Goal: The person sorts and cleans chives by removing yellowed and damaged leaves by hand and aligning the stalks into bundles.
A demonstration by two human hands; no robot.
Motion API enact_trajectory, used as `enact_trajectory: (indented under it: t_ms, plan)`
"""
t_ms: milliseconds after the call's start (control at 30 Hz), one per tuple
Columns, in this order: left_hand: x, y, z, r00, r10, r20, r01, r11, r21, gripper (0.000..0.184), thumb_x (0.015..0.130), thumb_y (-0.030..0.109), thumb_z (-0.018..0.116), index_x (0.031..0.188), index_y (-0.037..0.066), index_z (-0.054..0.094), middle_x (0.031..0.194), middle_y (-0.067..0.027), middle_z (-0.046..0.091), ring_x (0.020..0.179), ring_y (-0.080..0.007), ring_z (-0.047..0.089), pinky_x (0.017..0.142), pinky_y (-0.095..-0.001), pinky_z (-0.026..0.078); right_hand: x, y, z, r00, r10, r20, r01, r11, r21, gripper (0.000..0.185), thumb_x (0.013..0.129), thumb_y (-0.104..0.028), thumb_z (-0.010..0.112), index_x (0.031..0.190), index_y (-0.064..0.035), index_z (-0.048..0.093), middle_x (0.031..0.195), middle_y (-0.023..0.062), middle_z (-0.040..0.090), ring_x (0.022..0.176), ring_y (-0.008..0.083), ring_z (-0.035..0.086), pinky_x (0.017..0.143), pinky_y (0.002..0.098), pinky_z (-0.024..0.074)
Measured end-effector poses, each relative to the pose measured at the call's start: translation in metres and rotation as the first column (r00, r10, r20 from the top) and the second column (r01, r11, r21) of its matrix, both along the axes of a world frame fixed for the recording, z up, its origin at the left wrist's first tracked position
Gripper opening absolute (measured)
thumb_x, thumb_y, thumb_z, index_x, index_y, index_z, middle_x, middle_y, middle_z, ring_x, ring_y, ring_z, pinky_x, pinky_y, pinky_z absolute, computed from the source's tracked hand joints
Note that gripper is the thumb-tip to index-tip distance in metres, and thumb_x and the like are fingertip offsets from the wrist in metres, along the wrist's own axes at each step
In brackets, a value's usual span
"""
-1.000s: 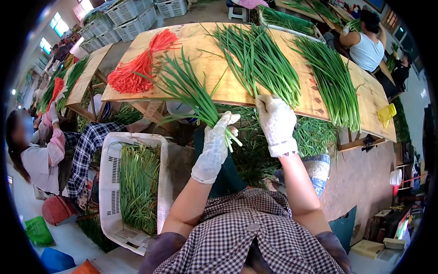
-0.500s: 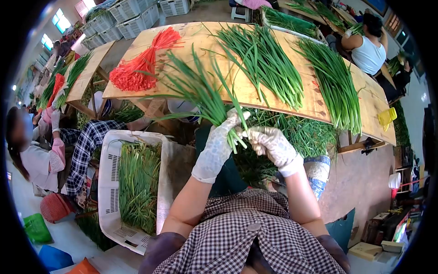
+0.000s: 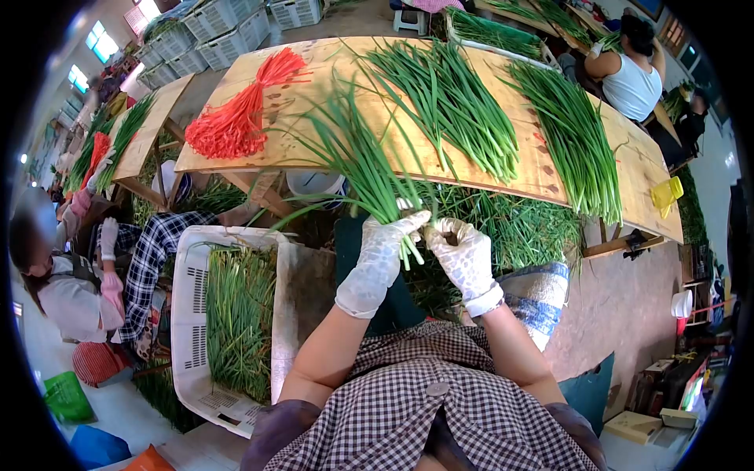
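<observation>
In a patterned white glove, my left hand (image 3: 382,253) is wrapped round the lower stems of a loose bunch of green stalks (image 3: 365,173), whose leaves fan out over the table's front edge. My right hand (image 3: 462,255), gloved too, touches the stem ends beside it with thumb and fingertips pinched together; what they pinch is too small to make out. Behind my hands, a pile of green stalks (image 3: 463,118) and a second pile (image 3: 569,145) lie on the wooden table (image 3: 330,63). Red strips (image 3: 236,122) tied in a bundle lie at its left.
A white crate (image 3: 188,314) of greens stands on the floor at my left. Loose greens (image 3: 510,228) lie under the table. A person in plaid trousers (image 3: 153,259) sits at the left; another in a white top (image 3: 632,86) sits at the back right. A yellow object (image 3: 665,195) sits at the table's right end.
My right hand has come from the table pile to the stems at my left hand. The held bunch now stands more upright. The person at the left has lowered an arm.
</observation>
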State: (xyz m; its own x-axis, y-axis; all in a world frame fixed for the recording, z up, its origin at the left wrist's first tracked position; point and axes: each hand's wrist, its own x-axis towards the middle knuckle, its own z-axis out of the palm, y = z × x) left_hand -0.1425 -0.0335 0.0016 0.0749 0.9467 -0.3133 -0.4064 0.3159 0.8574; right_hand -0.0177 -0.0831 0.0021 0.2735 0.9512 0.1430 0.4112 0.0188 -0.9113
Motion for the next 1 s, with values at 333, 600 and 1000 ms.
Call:
enact_trajectory:
  t_ms: [333,600,1000]
  plan:
    - [-0.021,0.014,0.019,0.943,-0.014,0.333,-0.086,0.955,0.283,0.013,0.084,-0.002,0.062,0.095,0.001,0.056,0.076,-0.0041,0.056,0.069,-0.0158,0.061,0.068,-0.0307,0.055,0.023,0.045,0.050,0.616,-0.173,0.769,0.082,0.984,0.156,0.027,0.082,-0.038,0.068,0.075,-0.0122,0.069,0.063,0.0097,0.064,0.052,0.0265,0.063,0.048,0.0360,0.0495]
    - [-0.030,0.007,0.015,0.942,-0.001,0.334,-0.069,0.977,0.199,0.012,0.083,-0.003,0.063,0.091,0.003,0.056,0.075,-0.0029,0.056,0.070,-0.0156,0.061,0.068,-0.0309,0.056,0.043,0.097,0.081,0.976,-0.109,0.187,0.087,0.989,0.121,0.030,0.091,-0.030,0.056,0.075,-0.0064,0.067,0.064,0.0097,0.065,0.058,0.0179,0.065,0.052,0.0297,0.0510]
    - [-0.009,0.002,-0.001,0.986,-0.009,0.164,0.011,1.000,-0.011,0.009,0.086,0.008,0.066,0.092,0.003,0.062,0.093,-0.0129,0.069,0.067,-0.0125,0.063,0.059,-0.0240,0.052,0.045,-0.016,0.018,0.749,0.318,-0.582,-0.518,0.829,-0.213,0.030,0.097,-0.025,0.052,0.099,0.0004,0.067,0.077,0.0015,0.064,0.061,0.0086,0.060,0.058,0.0206,0.0497]
